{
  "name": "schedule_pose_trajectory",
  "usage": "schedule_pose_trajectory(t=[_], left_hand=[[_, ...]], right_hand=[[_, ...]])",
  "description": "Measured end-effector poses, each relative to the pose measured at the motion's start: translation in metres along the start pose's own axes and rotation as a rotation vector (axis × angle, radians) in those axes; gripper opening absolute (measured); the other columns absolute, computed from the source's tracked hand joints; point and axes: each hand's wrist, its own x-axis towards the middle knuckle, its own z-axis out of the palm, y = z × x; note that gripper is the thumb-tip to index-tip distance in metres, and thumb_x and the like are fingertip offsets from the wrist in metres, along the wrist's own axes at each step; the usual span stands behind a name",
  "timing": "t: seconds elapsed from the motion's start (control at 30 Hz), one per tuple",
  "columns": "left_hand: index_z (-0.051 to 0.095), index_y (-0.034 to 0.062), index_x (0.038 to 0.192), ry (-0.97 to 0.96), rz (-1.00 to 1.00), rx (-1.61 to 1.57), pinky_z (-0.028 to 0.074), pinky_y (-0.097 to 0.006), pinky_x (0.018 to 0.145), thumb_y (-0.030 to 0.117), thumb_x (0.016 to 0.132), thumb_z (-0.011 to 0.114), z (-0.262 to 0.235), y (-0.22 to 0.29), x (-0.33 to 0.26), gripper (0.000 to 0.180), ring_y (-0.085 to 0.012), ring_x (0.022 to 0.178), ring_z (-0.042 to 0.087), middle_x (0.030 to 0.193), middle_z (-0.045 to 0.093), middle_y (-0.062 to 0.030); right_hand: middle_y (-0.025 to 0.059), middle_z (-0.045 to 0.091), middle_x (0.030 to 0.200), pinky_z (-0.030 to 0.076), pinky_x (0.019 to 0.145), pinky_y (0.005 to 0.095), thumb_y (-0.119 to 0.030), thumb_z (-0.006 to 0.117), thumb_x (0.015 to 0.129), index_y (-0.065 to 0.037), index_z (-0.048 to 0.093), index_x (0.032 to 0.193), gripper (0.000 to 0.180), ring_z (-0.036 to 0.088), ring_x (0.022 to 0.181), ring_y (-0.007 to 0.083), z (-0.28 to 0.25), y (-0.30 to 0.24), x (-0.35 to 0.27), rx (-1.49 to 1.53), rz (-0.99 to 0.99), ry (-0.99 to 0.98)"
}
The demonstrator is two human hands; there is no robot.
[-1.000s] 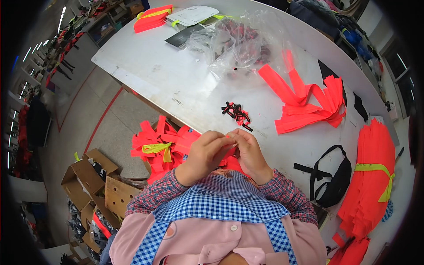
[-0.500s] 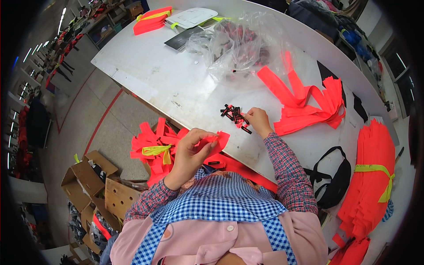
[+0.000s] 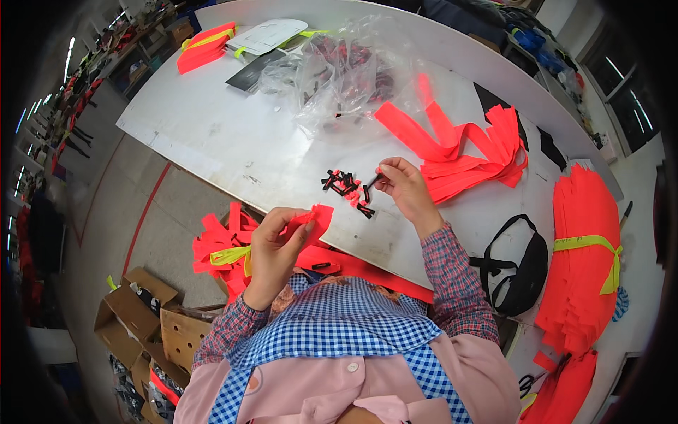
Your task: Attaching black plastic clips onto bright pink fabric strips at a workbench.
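My left hand point(image 3: 267, 251) is closed on the end of a neon red fabric strip point(image 3: 321, 220), held up in front of the table edge. Over the table, my right hand point(image 3: 408, 192) pinches a small black-and-red tab point(image 3: 376, 179) between thumb and fingertips. Just left of that hand lies a loose pile of similar small tabs point(image 3: 343, 184). Across my lap runs a red strip point(image 3: 374, 272) bearing a small black piece. Beside my left hand is a bunch of red strips point(image 3: 212, 247) with a yellow tie point(image 3: 229, 256).
On the white table point(image 3: 205, 134), a clear plastic bag point(image 3: 346, 78) of tabs lies behind the pile. Loose red strips point(image 3: 466, 166), a black pouch point(image 3: 521, 275) and a tied red bundle point(image 3: 579, 261) are at right. Cardboard boxes point(image 3: 131, 311) stand on the floor at left.
My right hand has lifted from the pile with a tab in its fingers. The left hand still holds the strip end. The whole view has shifted a little.
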Motion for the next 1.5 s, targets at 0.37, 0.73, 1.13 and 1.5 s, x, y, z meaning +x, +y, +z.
schedule_pose_trajectory(t=[0.37, 0.73, 1.13, 1.5], left_hand=[[0.065, 0.002, 0.106, -0.109, 0.314, 0.205, 0.053, -0.028, 0.07, -0.012, 0.077, 0.063, 0.022, 0.025, 0.001, 0.033, -0.0212, 0.086, 0.065, 0.096, 0.063, -0.0115], [0.066, 0.0031, 0.107, -0.114, 0.356, 0.271, 0.051, -0.028, 0.069, -0.011, 0.077, 0.064, 0.019, 0.027, -0.002, 0.032, -0.0218, 0.081, 0.064, 0.092, 0.062, -0.011], [0.064, -0.0007, 0.111, -0.232, 0.057, -0.134, 0.049, -0.024, 0.08, 0.003, 0.089, 0.064, 0.011, 0.027, 0.003, 0.022, -0.0124, 0.093, 0.061, 0.101, 0.063, -0.0061], [0.051, 0.0033, 0.128, -0.365, -0.313, -0.907, 0.051, -0.027, 0.086, 0.007, 0.092, 0.062, 0.004, 0.017, 0.007, 0.038, -0.0119, 0.097, 0.061, 0.107, 0.063, -0.0048]], right_hand=[[0.0104, 0.068, 0.094, 0.055, 0.076, 0.0275, -0.001, 0.068, 0.084, 0.002, 0.058, 0.11, 0.028, 0.068, 0.085, 0.0169, 0.099, -0.065, -0.103, -0.767, -0.598, -0.217], [0.0116, 0.068, 0.095, 0.056, 0.074, 0.0309, -0.002, 0.069, 0.082, -0.002, 0.056, 0.117, 0.037, 0.069, 0.087, 0.023, 0.101, -0.067, -0.109, -1.058, -0.85, -0.248], [0.0065, 0.067, 0.095, 0.051, 0.076, 0.025, -0.008, 0.069, 0.086, 0.001, 0.062, 0.109, 0.026, 0.064, 0.086, 0.0137, 0.096, -0.062, -0.103, -0.501, -0.347, -0.206], [0.0015, 0.061, 0.088, 0.046, 0.074, 0.0214, -0.01, 0.063, 0.092, -0.001, 0.06, 0.095, 0.01, 0.056, 0.082, 0.0071, 0.097, -0.036, -0.1, 0.09, -0.085, -0.498]])
